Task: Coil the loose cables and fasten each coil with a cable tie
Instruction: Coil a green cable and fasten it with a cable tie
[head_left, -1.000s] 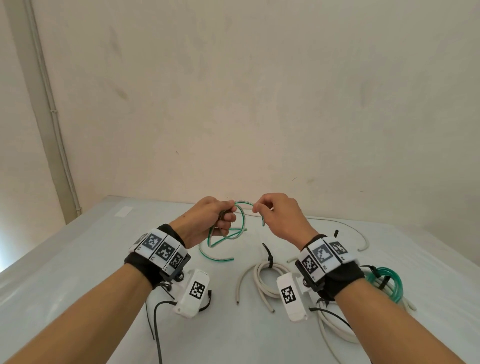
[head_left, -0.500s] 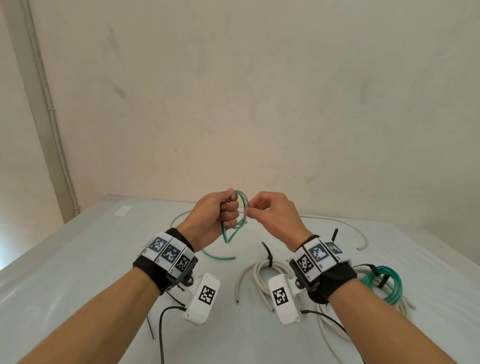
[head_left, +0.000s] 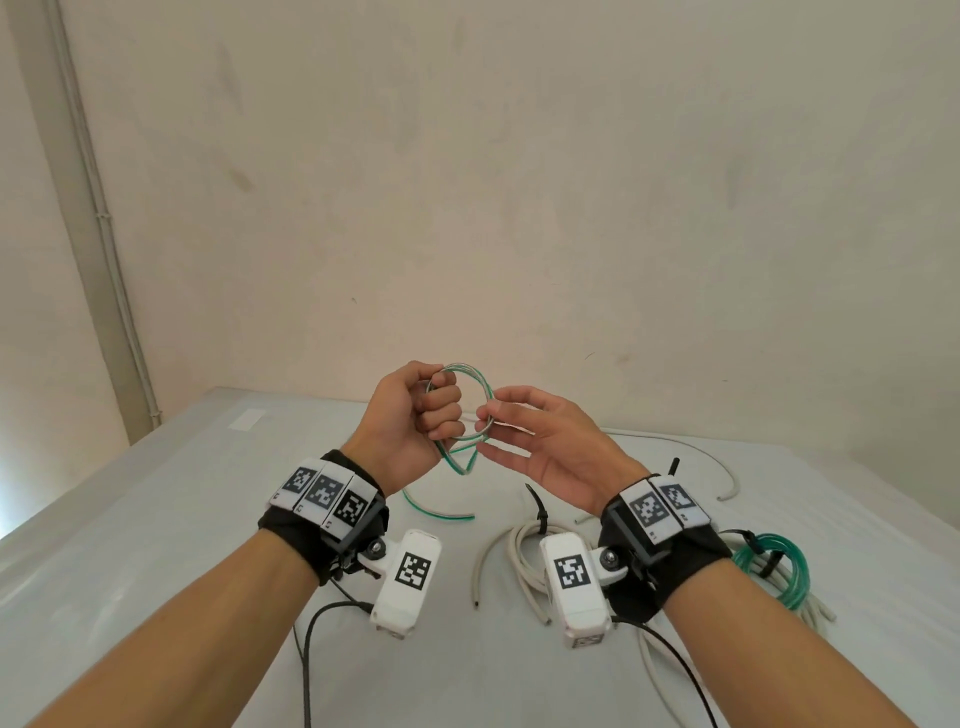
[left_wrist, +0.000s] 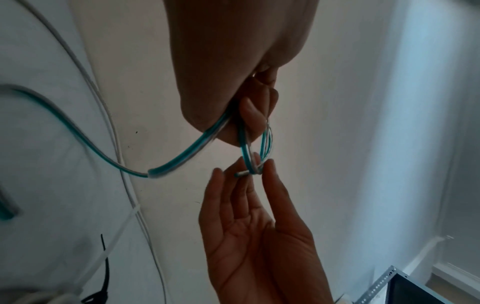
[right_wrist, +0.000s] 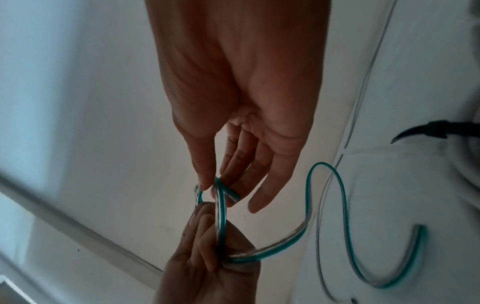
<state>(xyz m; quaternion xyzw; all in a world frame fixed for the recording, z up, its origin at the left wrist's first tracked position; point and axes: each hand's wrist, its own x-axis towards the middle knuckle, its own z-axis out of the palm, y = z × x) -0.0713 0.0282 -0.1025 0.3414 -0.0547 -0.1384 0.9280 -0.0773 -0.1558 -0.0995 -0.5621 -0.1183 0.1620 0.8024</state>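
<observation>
Both forearms are bare, with no sleeves. Each wrist carries a black fabric wrist band: the left wrist band (head_left: 291, 535) and the right wrist band (head_left: 691, 558). Over each band runs a white strip of black-and-white square markers (head_left: 326, 492), three on the left and at least two visible on the right (head_left: 662, 506). Under each wrist a black bracket with a silver screw (head_left: 609, 559) holds a white boxy camera housing (head_left: 408, 587), each bearing one more square marker (head_left: 571, 571). A thin black cable (head_left: 311, 644) leaves each housing; where it plugs in looks like the lower end, though that is hard to make out.
</observation>
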